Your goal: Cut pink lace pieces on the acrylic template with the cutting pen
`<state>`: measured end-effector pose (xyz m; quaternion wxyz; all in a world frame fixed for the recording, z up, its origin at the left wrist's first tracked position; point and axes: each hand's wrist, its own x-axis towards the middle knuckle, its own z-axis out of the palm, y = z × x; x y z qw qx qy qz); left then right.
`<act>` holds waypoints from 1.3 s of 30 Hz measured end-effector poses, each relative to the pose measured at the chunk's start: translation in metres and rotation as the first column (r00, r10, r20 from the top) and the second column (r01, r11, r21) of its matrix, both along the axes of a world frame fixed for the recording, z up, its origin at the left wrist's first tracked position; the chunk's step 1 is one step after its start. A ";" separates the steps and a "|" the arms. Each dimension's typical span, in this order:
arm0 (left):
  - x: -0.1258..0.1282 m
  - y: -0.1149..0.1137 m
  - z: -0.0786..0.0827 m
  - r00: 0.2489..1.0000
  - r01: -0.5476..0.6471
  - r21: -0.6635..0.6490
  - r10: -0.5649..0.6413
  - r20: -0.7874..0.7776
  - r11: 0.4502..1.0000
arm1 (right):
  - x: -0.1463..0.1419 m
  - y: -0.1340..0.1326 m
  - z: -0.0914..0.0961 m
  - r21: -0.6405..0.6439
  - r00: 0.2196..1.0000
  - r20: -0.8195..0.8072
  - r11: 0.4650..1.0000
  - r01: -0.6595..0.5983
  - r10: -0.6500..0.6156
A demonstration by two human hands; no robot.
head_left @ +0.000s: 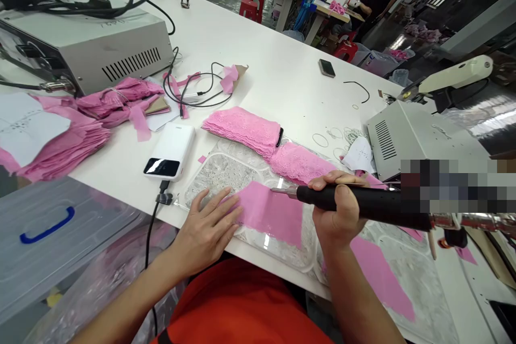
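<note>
My left hand (pixel 207 226) lies flat with fingers spread on the left end of a pink fabric strip (pixel 272 212), pressing it onto a clear scratched plate (pixel 220 172) at the table's near edge. My right hand (pixel 338 209) is wrapped round the black handle of a hand-held cutting tool (pixel 363 204); its thin metal tip (pixel 280 190) points left and sits at the strip's upper edge. A stack of pink lace (pixel 244 129) lies just behind the plate, with another lace piece (pixel 298 164) beside it.
A white power bank (pixel 169 151) with a cable lies left of the plate. Grey machine boxes stand at the back left (pixel 86 45) and at the right (pixel 419 137). Pink fabric piles (pixel 60 140), a phone (pixel 326 67) and loose rubber rings (pixel 320 140) lie on the white table. A person sits at a sewing machine far behind.
</note>
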<state>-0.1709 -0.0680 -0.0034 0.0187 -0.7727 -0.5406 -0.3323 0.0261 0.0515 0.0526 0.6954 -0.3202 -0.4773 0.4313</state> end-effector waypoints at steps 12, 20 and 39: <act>-0.004 -0.017 -0.007 1.000 0.007 0.069 -0.006 -0.010 0.998 | -0.018 -0.005 0.010 0.002 0.997 -0.025 0.997 -0.076 0.076; -0.008 -0.027 -0.015 1.000 0.004 0.089 -0.006 0.018 0.996 | -0.041 -0.011 0.004 0.001 0.986 0.007 0.986 -0.169 0.169; -0.012 -0.029 -0.019 1.000 0.008 0.115 -0.008 0.002 0.993 | -0.043 -0.011 0.000 0.027 0.985 0.045 0.985 -0.168 0.166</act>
